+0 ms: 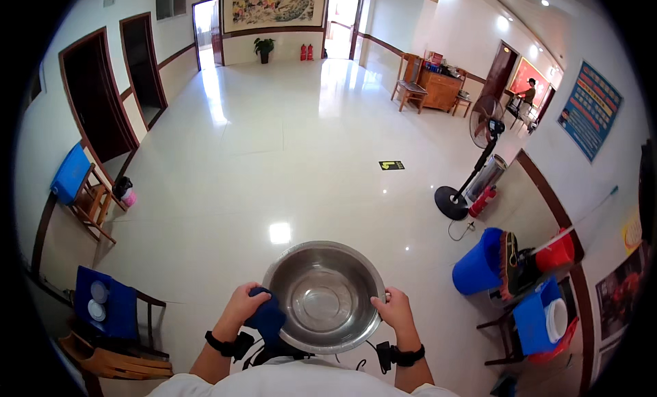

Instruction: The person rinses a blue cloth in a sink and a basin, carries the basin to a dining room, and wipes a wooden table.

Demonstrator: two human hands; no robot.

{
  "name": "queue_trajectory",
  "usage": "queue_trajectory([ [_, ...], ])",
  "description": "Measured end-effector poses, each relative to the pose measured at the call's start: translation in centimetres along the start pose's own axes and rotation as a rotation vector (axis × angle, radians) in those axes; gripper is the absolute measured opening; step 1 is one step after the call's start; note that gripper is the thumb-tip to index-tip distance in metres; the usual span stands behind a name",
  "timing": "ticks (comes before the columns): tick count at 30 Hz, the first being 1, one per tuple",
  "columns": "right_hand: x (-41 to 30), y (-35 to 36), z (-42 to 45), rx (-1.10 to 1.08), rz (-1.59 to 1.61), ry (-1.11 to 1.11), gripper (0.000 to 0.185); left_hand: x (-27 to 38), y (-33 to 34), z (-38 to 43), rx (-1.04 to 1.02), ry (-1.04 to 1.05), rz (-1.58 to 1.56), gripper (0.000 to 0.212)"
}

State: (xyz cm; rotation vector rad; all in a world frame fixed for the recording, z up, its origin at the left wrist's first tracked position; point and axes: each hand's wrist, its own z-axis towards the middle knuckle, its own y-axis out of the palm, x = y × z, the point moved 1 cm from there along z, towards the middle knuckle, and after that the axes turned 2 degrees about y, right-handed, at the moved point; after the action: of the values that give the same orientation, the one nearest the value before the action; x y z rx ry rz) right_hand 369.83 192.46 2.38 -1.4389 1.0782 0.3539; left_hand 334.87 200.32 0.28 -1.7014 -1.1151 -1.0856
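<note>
In front of my body I hold a round stainless steel basin (pixel 322 302) by its rim on both sides. Its inside shows a little shine and no contents that I can make out. My left hand (pixel 245 303) grips a dark blue cloth (pixel 267 315) against the basin's left rim, and the cloth hangs down outside and over that edge. On the opposite side, my right hand (pixel 394 308) has its thumb over the right rim and its fingers curled beneath. Both wrists wear black bands with small devices.
To the left are a blue crate (pixel 92 315) with white dishes and a wooden chair (pixel 118 363). At right stand a blue bucket (pixel 478 261), a broom (pixel 508 266), a blue bin (pixel 539 317) and a pedestal fan (pixel 451 202). A person (pixel 526 97) is far off at right.
</note>
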Motion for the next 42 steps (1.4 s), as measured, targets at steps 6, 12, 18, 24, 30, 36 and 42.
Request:
queue_trajectory([
  [6, -1.3, -3.5, 16.8, 0.029, 0.075, 0.025, 0.031, 3.2, 4.6, 16.7, -0.047, -0.048, -0.065, 0.025],
  [12, -1.7, -7.2, 32.9, 0.107, 0.048, 0.108, 0.025, 11.4, 7.7, 34.6, -0.081, 0.107, 0.13, 0.03],
  [18, -4.9, -11.6, 48.7, 0.164, 0.082, 0.161, 0.028, 18.7, 11.2, 51.5, -0.175, 0.132, 0.127, 0.024],
  [24, -4.6, -15.3, 65.8, 0.229, 0.1, 0.08, 0.025, 25.5, 16.0, 68.3, -0.152, 0.107, 0.091, 0.026],
  [30, -6.1, -21.0, 83.1, 0.156, 0.046, 0.162, 0.032, 31.8, 20.9, 82.6, -0.126, 0.061, 0.113, 0.029],
  [36, -7.3, -27.5, 100.1, 0.15, 0.002, 0.104, 0.034, 38.0, 27.5, 97.6, -0.113, 0.071, 0.075, 0.028],
  [42, -4.9, -34.1, 116.8, 0.285, -0.131, -0.005, 0.032, 41.8, 34.6, 114.5, -0.174, 0.168, 0.186, 0.029],
])
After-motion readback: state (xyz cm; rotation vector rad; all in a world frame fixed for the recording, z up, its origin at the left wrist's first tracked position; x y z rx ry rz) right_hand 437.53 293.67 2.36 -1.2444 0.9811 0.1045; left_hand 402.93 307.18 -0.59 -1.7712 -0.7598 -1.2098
